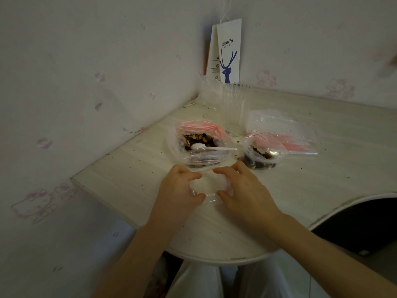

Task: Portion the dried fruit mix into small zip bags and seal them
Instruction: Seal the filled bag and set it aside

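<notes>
Left hand (178,186): curling around an empty clear zip bag (209,190), pinching its left edge to be spreading the mouth.
Right hand (245,190): pinching the right edge likewise, holding it open for filling.
Fruit mix bag (199,143): lying open at 12 o'clock, a white spoon (212,147) resting inside, ready for scooping.
Filled bag (261,154): sitting at 2 o'clock, apparently unsealed.
Spare bags (285,134): lying behind it.

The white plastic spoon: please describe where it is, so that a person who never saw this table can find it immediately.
Start at the coffee paper bag standing in the wall corner and come toward the hands. The large open zip bag of dried fruit mix lies ahead of the left hand. The spoon rests across its opening, the only solid white thing among clear plastic.
</notes>
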